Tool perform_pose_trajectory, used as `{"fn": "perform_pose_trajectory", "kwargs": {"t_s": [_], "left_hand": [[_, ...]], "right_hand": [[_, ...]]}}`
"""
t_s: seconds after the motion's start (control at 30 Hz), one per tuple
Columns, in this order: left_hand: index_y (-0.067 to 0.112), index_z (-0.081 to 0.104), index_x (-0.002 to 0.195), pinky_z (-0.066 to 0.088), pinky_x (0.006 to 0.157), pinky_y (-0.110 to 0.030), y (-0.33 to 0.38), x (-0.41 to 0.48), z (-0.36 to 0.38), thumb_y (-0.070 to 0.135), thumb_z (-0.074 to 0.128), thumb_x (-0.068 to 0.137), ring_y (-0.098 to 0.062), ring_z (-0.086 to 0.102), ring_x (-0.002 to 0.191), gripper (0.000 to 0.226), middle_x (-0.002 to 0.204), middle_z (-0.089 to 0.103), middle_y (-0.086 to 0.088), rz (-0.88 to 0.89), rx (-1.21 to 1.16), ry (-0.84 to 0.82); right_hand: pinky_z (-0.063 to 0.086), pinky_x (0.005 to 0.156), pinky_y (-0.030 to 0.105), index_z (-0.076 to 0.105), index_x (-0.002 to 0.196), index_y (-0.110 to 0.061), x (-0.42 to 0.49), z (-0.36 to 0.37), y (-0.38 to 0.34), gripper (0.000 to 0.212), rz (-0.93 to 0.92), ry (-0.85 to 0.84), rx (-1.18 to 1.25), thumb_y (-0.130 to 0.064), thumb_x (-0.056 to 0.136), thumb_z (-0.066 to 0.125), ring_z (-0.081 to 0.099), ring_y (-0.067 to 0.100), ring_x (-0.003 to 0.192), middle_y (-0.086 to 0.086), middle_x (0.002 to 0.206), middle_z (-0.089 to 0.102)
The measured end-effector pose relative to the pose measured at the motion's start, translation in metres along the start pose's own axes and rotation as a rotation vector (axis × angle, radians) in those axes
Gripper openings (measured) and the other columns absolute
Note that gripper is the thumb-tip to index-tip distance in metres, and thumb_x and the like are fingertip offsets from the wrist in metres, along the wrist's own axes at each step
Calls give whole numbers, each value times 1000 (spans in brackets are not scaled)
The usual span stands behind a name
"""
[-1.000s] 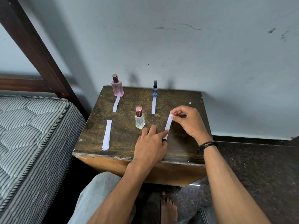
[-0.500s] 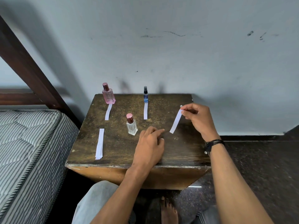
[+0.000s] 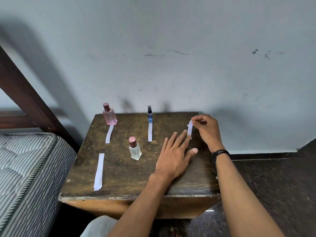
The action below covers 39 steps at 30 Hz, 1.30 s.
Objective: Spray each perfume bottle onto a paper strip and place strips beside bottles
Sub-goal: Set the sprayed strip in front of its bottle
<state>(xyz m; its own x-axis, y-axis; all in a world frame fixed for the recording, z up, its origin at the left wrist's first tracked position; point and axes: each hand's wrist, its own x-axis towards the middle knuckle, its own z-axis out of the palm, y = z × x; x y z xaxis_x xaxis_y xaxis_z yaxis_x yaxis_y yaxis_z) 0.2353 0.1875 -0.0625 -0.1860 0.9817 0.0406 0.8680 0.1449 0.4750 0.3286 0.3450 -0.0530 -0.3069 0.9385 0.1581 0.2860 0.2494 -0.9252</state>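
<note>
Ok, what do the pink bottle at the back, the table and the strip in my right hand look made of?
Pink square perfume bottle: probably tinted glass, glossy and see-through; its coppery cap looks metallic, possibly plastic. Dark brown table: apparently wood, worn matt top with mottled patches. White strip pinched in the right hand: thin matt paper, opaque and flat.
</note>
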Motion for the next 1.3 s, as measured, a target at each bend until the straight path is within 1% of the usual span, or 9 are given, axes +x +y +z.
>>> {"fn": "perform_pose_trajectory", "kwargs": {"t_s": [0.1,0.2,0.47,0.67,0.87,1.03,1.1,1.2,1.3], "left_hand": [[31,12,160,-8,125,-43,1,9,2,69,15,99,-11,-13,154,72,167,-1,17,3,82,-52],[32,10,160,-9,125,-46,1,15,4,74,9,95,-12,-12,155,78,167,2,18,2,131,-80],[29,19,159,-6,125,-48,3,13,5,76,7,92,-15,-6,155,83,167,12,15,27,163,-70],[30,22,159,-4,125,-47,1,13,6,76,11,94,-14,-3,155,81,166,17,16,28,147,-46],[30,24,158,-4,126,-46,2,12,5,77,12,93,-13,-2,155,81,165,20,16,29,123,-43],[31,27,157,-3,126,-45,2,12,5,78,14,92,-12,-1,155,81,165,21,17,34,118,-36],[31,28,157,-3,126,-44,2,12,4,79,15,92,-12,-1,155,81,164,22,17,36,109,-33],[32,28,157,-3,126,-44,3,11,4,79,16,92,-11,-1,155,81,164,23,18,34,90,-33],[32,28,157,-3,126,-44,3,11,3,79,17,92,-11,-1,155,80,164,23,18,36,82,-33]], "right_hand": [[46,79,9,78,93,-17,8,5,6,15,-20,-1,-36,-4,90,70,64,-8,84,-13,92,72],[44,76,6,79,95,-16,12,9,9,15,-42,-24,-81,-5,90,70,64,-7,87,-12,93,72],[51,87,25,79,92,-26,15,14,18,17,-37,-29,-176,-12,91,69,67,7,95,-8,98,73],[53,86,29,77,95,-32,13,16,18,22,-31,-34,-244,-12,91,68,67,11,95,-5,102,72],[55,87,33,76,107,-28,14,16,18,23,-8,-31,-235,-13,90,71,66,12,91,-7,96,72],[55,82,30,77,92,-25,12,17,16,10,-20,-18,-238,-16,88,75,67,9,88,-8,93,72],[53,80,25,79,92,-22,12,18,16,6,-34,-25,-272,-18,89,75,66,9,90,-6,97,72],[43,73,16,81,95,-20,13,17,17,8,-51,-59,-329,-19,92,73,62,9,92,-4,103,68],[46,80,23,80,99,-22,14,17,16,12,-55,-91,-353,-19,95,69,60,10,94,-4,106,64]]}}
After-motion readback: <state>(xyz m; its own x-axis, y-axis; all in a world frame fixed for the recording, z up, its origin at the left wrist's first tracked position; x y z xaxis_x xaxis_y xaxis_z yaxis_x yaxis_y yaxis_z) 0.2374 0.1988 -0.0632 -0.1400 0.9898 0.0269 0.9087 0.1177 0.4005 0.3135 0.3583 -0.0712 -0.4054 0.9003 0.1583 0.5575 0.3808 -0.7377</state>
